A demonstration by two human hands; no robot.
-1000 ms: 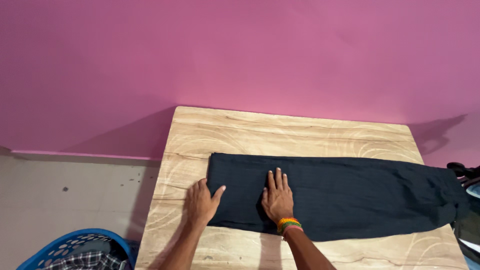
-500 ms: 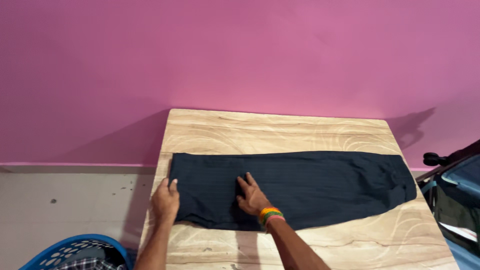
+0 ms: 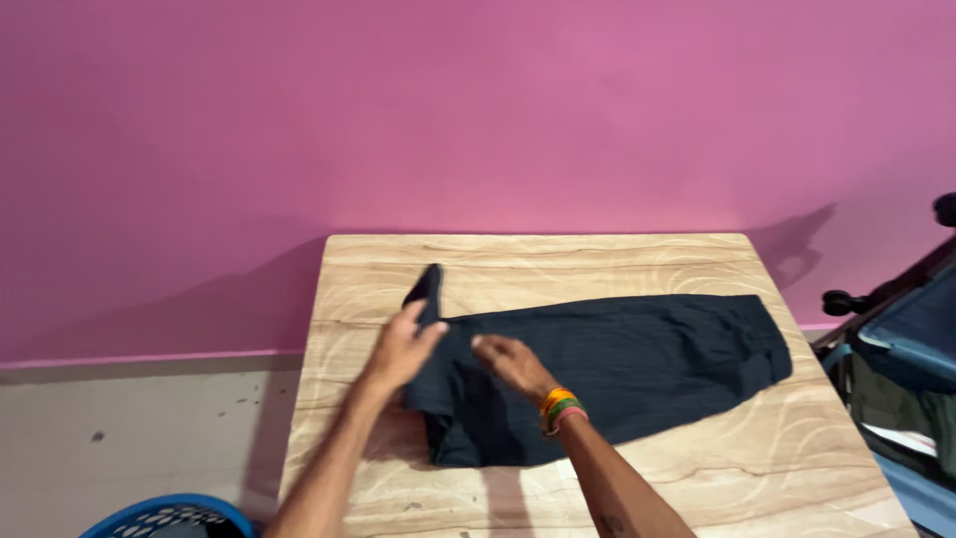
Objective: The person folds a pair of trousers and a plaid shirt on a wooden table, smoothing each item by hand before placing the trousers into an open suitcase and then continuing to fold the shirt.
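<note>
A long dark navy folded garment (image 3: pixel 637 359) lies across a light wooden table (image 3: pixel 558 259). My left hand (image 3: pixel 403 349) grips the garment's left end and holds it lifted off the table, so a flap of cloth stands up near the table's left side. My right hand (image 3: pixel 510 364) rests on the cloth just right of the lifted end, fingers pointing left, with coloured bangles on the wrist. The garment's right end lies flat near the table's right edge.
A pink wall (image 3: pixel 478 110) rises behind the table. A blue laundry basket (image 3: pixel 164 516) peeks in at the bottom left on the pale floor. A dark and blue object with black knobs (image 3: pixel 896 359) stands at the table's right.
My left hand has taken hold of the garment's left end and raised it, carrying it rightwards. My right hand stayed on the cloth. The view has shifted, so the table sits further left.
</note>
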